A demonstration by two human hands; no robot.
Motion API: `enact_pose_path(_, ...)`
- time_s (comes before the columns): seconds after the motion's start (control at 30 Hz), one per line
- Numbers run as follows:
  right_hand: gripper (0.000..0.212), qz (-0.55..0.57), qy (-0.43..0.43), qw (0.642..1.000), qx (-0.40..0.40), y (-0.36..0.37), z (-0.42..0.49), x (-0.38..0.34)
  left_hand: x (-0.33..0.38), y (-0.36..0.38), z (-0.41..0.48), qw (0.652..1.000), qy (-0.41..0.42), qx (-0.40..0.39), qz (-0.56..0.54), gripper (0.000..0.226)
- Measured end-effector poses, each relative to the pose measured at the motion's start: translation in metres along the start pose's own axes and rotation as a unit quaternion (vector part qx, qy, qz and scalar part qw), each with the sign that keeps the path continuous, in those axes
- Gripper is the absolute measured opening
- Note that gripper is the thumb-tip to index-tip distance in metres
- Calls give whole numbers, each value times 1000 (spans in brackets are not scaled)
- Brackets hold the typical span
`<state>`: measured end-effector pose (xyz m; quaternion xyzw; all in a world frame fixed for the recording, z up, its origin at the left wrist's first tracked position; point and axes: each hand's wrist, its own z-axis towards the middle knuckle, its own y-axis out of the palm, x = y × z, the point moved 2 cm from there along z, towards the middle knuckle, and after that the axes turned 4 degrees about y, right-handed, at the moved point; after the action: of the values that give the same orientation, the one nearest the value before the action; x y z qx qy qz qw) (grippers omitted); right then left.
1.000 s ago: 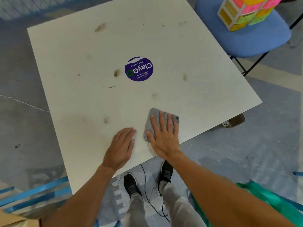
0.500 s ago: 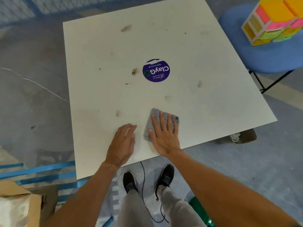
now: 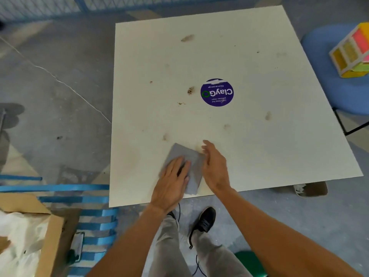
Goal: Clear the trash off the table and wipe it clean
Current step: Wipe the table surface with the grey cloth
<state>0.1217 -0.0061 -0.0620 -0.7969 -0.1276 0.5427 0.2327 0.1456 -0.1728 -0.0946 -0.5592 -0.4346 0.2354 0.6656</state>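
A folded grey cloth [image 3: 188,156] lies on the white square table [image 3: 259,152] near its front edge. My left hand [image 3: 171,182] lies flat on the cloth with straight fingers. Just right of the cloth, my right hand [image 3: 214,166] stands on its edge, fingers straight, touching the cloth's right side. Brown stains [image 3: 190,90] dot the tabletop, several of them around a round purple sticker [image 3: 217,92] at the middle. A fresh smear sits just beyond my right fingertips.
A cardboard box [image 3: 30,232] with white plastic inside stands at the lower left on the floor. Blue straps [image 3: 60,187] lie beside it. A blue chair [image 3: 327,76] with a coloured drawer unit [image 3: 351,54] stands at the right. A cable runs between my shoes.
The cloth went from under my right hand to under my left hand. My right hand lifted off it and turned on edge. The view swung left.
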Motion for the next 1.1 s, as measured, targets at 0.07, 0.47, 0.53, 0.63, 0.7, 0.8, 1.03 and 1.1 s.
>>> enact_pose_path(0.07, 48, -48, -25, 996, 65, -8, 1, 9, -10, -1, -6, 999, 32, -30, 22, 50)
enact_pose_path(0.47, 50, -291, -124, 948, -6, -1, 11, 50, -8, 2, 33, 995, -35, -28, -89, 57)
enact_pose_path(0.53, 51, -293, -118, 949, 6, -9, 11, 58, 4, 6, 45, 995, -36, -32, -83, 59)
enact_pose_path(0.63, 54, -280, -98, 954, 29, -18, 9, 64, 3, -5, 43, 994, 17, -32, -103, 54)
enact_pose_path(0.7, 55, -294, -97, 950, 31, -20, 8, 64, -10, -16, 32, 994, 36, -16, -103, 43)
enact_pose_path(0.8, 56, -326, -99, 940, 26, -18, 6, 64, -27, -24, 27, 995, -30, 27, -92, 39)
enact_pose_path(1.03, 56, -325, -111, 939, 16, -20, 6, 65, 16, 12, 63, 995, -44, -8, -91, 44)
enact_pose_path(1.1, 57, -322, -125, 938, 5, -21, 6, 67, 21, 12, 55, 996, -6, -17, -83, 44)
